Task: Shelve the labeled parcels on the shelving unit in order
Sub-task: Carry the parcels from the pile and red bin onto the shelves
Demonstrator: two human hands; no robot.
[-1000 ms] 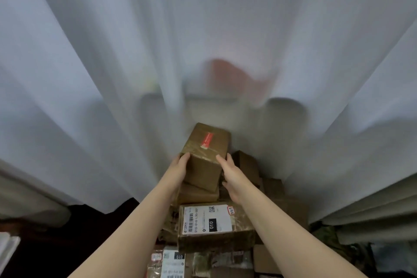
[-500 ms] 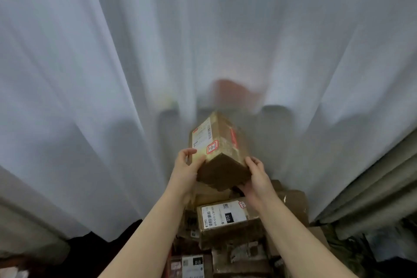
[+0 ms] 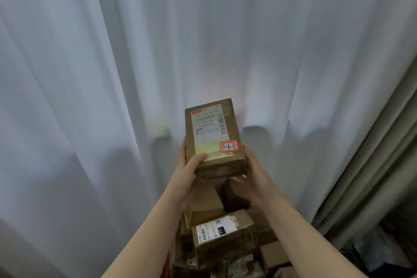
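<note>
I hold a brown cardboard parcel (image 3: 212,137) up in front of me, its shipping label facing me and a red-bordered sticker (image 3: 228,146) marked "3-1-1" at the lower right. My left hand (image 3: 186,171) grips its lower left corner with the thumb on the label. My right hand (image 3: 255,171) cups its lower right edge. Below my hands lies a pile of brown parcels (image 3: 222,235), the top one with a white label. No shelving unit is in view.
A white sheer curtain (image 3: 112,74) fills the view behind the parcel. A heavier beige curtain (image 3: 372,176) hangs at the right. Dark clutter (image 3: 383,253) sits on the floor at the lower right beside the pile.
I have lifted the parcel off the pile and turned it so its label side faces me. The view has tilted upward.
</note>
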